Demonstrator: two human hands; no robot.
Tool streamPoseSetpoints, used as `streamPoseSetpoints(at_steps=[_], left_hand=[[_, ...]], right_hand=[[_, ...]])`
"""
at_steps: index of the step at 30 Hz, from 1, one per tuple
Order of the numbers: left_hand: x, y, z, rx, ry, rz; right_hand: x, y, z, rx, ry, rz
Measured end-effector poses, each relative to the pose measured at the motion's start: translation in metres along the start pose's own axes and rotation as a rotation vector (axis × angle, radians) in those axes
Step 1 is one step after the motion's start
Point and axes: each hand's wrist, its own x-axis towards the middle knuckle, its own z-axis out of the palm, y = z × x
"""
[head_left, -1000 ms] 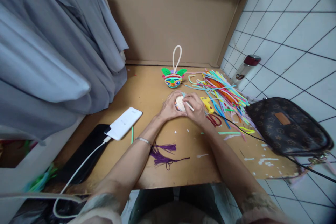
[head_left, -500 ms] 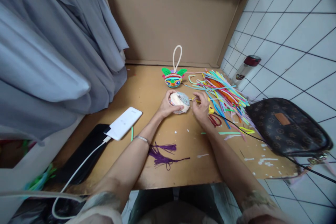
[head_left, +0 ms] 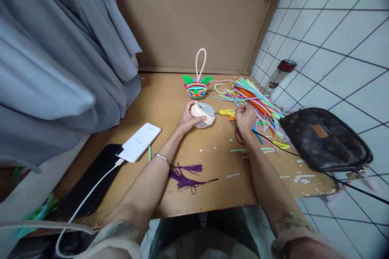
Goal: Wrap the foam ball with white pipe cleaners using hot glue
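Observation:
My left hand (head_left: 189, 119) grips a rounded white and grey piece (head_left: 204, 115) by its left side, the thumb lying across its front. My right hand (head_left: 245, 119) is closed on the back part of a yellow glue gun (head_left: 225, 112), whose metal tip points left and ends close to the piece's right edge. From the gun a black cord runs off to the right. Behind the piece sits a colourful animal-head ornament (head_left: 197, 89) with green ears and a cream loop (head_left: 197, 64) standing up from it.
Colourful pipe cleaners (head_left: 255, 99) lie in a pile at the right, before a bottle (head_left: 278, 77) and a brown patterned bag (head_left: 328, 139). Purple tassels (head_left: 185, 178) lie near the front edge. A white phone or power bank (head_left: 140, 142) rests on a black item at the left.
My right hand has moved right, to the rear of the glue gun, so more of its yellow body shows. The view has shifted slightly, and my left hand still holds the piece.

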Motion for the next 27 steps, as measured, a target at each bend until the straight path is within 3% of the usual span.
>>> streamPoseSetpoints(at_steps=[3, 5, 12, 20, 27], left_hand=[[0.000, 0.000, 0.000, -0.014, 0.008, -0.008], [0.001, -0.001, 0.000, -0.015, 0.012, -0.013], [0.002, -0.001, -0.003, -0.022, -0.016, -0.038], [0.001, 0.000, 0.000, -0.085, -0.017, -0.052], [0.003, 0.000, -0.002, -0.116, -0.011, -0.071]], right_hand=[[-0.003, 0.000, -0.001, -0.257, -0.147, -0.018], [-0.007, -0.001, 0.002, -0.360, -0.173, -0.052], [-0.006, 0.002, 0.009, -0.404, -0.262, 0.073], [0.007, 0.000, 0.007, -0.071, 0.079, 0.076], [0.019, -0.031, 0.011, 0.043, 0.005, -0.023]])
